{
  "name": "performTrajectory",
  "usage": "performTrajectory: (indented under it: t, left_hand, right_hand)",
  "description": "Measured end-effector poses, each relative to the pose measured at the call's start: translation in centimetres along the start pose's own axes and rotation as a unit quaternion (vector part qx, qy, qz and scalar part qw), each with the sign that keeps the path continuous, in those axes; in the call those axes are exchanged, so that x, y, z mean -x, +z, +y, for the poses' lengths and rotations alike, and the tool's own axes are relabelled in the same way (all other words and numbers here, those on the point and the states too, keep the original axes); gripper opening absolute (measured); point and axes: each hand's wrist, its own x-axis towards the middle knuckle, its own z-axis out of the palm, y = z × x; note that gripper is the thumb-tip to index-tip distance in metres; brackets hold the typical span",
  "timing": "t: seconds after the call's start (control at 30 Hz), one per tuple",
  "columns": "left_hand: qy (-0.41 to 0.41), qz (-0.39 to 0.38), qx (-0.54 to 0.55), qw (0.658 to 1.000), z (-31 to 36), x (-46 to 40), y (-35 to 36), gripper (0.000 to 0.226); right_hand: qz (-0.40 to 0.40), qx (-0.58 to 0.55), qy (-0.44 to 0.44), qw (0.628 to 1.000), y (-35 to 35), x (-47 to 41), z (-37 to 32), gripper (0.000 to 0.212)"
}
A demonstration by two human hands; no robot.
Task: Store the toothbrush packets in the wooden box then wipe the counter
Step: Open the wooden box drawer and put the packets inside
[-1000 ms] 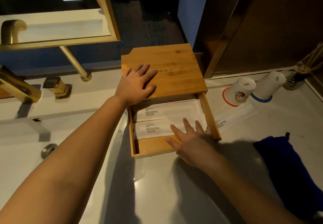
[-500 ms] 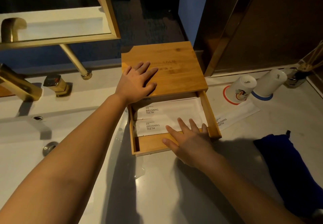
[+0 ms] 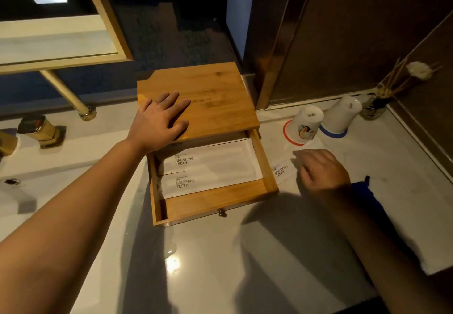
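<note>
A wooden box (image 3: 215,100) stands on the white counter with its drawer (image 3: 215,206) pulled out toward me. Two white toothbrush packets (image 3: 208,169) printed "BRUSHING TEETH" lie flat in the drawer, and a third peeks out under the lid. My left hand (image 3: 159,122) rests flat on the box lid, fingers spread. Another toothbrush packet (image 3: 282,170) lies on the counter right of the drawer. My right hand (image 3: 321,169) is over that packet's right end, fingers curled down on it; whether it grips the packet is not clear.
Two upturned white cups (image 3: 305,125) (image 3: 339,115) stand behind the loose packet, a reed diffuser (image 3: 375,105) in the corner. A blue cloth (image 3: 367,198) lies right of my right wrist. Gold taps (image 3: 39,129) and the basin (image 3: 14,183) are at left. Water drops (image 3: 171,250) sit in front of the drawer.
My right hand has left the drawer and moved right onto the packet lying on the counter. My left hand stays on the lid.
</note>
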Motion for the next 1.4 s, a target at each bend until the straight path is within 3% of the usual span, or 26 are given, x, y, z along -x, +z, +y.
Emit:
performTrajectory:
  t: [0.07, 0.13, 0.4, 0.57, 0.63, 0.77, 0.87, 1.03, 1.13, 1.2, 1.3, 1.4]
  left_hand:
    - [-0.002, -0.004, -0.001, 1.000, 0.1, 0.0, 0.0, 0.061]
    - [-0.002, -0.006, -0.004, 1.000, 0.2, 0.0, 0.1, 0.061]
    - [-0.002, -0.005, 0.000, 1.000, 0.6, 0.0, 0.1, 0.061]
    - [0.001, -0.001, 0.001, 1.000, 0.7, -0.1, -0.2, 0.061]
    - [0.001, -0.002, -0.001, 1.000, 0.6, -0.1, -0.2, 0.061]
    - [0.004, 0.001, 0.003, 1.000, 0.7, -0.1, 0.0, 0.060]
    - [0.005, 0.003, 0.002, 1.000, 0.7, -0.1, 0.1, 0.060]
    - [0.005, 0.007, 0.004, 1.000, 0.8, -0.1, 0.3, 0.060]
    - [0.004, 0.005, 0.001, 1.000, 1.0, -0.5, 0.3, 0.060]
    - [0.002, -0.001, -0.003, 1.000, 0.9, -0.6, 0.4, 0.059]
    - [0.001, -0.005, -0.001, 1.000, 0.8, -0.4, 0.4, 0.058]
    - [-0.001, -0.005, 0.004, 1.000, 0.8, -0.3, 0.3, 0.058]
  right_hand:
    - [-0.113, 0.053, -0.026, 0.992, 1.4, -0.9, 2.1, 0.050]
    - [-0.158, 0.094, -0.087, 0.979, 2.4, -1.5, 3.4, 0.054]
    - [-0.128, 0.066, -0.134, 0.980, 2.8, -1.6, 5.0, 0.036]
    - [-0.113, 0.032, -0.101, 0.988, 2.5, -1.0, 5.6, 0.026]
    - [-0.085, 0.023, -0.066, 0.994, 2.3, -0.5, 5.9, 0.023]
    - [0.058, -0.011, 0.013, 0.998, 0.7, 0.3, 5.6, 0.014]
    - [0.164, -0.031, -0.066, 0.984, -1.2, 0.1, 3.5, 0.015]
    - [0.206, -0.023, -0.224, 0.952, -3.6, 0.1, -2.9, 0.028]
    - [0.157, -0.043, -0.257, 0.953, -4.4, 0.3, -7.1, 0.032]
    - [0.091, -0.022, -0.258, 0.962, -4.2, 0.1, -9.9, 0.018]
    - [-0.059, 0.026, -0.226, 0.972, -3.0, -1.1, -13.0, 0.038]
    - [-0.122, 0.076, -0.246, 0.958, -1.4, -2.1, -14.3, 0.037]
